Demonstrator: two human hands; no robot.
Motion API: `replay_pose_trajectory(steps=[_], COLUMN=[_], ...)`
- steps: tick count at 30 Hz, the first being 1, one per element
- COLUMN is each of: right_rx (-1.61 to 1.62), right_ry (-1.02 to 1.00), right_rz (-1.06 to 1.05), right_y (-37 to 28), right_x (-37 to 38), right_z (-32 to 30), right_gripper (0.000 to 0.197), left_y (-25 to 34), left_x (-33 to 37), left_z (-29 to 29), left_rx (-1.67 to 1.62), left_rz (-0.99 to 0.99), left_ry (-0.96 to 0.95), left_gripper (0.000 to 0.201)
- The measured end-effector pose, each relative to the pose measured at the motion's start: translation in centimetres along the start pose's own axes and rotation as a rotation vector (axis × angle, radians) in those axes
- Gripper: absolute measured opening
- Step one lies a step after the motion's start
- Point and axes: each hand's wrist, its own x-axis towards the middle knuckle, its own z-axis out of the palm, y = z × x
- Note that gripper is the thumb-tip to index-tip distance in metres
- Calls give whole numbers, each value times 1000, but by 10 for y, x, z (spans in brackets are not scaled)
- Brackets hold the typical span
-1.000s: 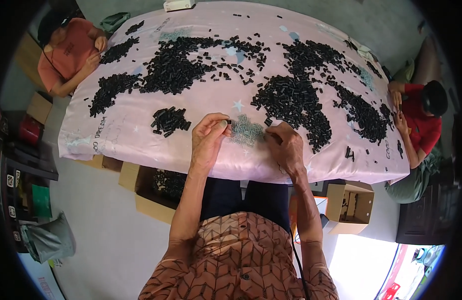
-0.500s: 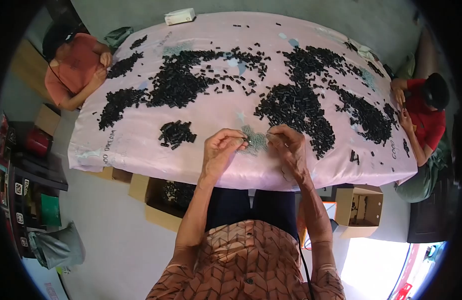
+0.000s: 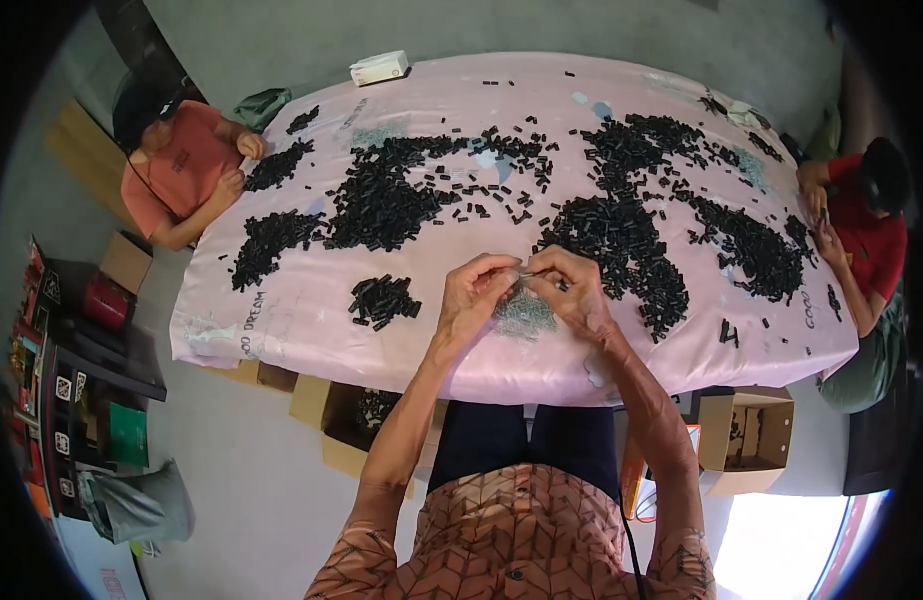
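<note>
Between the left hand (image 3: 471, 300) and the right hand (image 3: 579, 290) was a small piece (image 3: 524, 272), too blurred and covered to name. Both hands met tip to tip around it, each seeming to pinch it with thumb and forefinger, the other fingers curled. Just under the fingertips, on the pink tablecloth (image 3: 461, 370), lay a loose pile of tiny grey-green pieces (image 3: 526, 316), partly hidden by the hands. To the left of the left hand, apart from the bigger mounds, lay a small heap of short black pieces (image 3: 384, 301), perhaps the portion already done, though its pieces were too small to tell from the rest. Beyond the right hand and off to its right spread a far larger black mound (image 3: 601, 235), its near edge close to the fingers; another broad mound (image 3: 381, 195) lay beyond the left hand. Judging by those amounts, the work looked closer to its start than its end, and the piece between the hands seemed unfinished. Much farther left of the left hand, a co-worker in an orange shirt (image 3: 176, 165) sat beside a separate dark cluster (image 3: 278, 165); well to the right of the right hand sat another in red (image 3: 871, 250).
</note>
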Motion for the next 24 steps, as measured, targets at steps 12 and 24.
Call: replay_pose_trajectory(steps=[12,24], right_rx=[-76,88], right_ry=[-33,-34], right_rz=[-83,9], right_y=[-7,-6], right_x=[-4,-4], right_z=[1,4], right_gripper=[13,10], left_y=[-7,-6], left_x=[-3,-5], left_z=[-2,4], left_rx=[132,135], left_rz=[177,215], left_ry=[-18,36], left_gripper=[10,6])
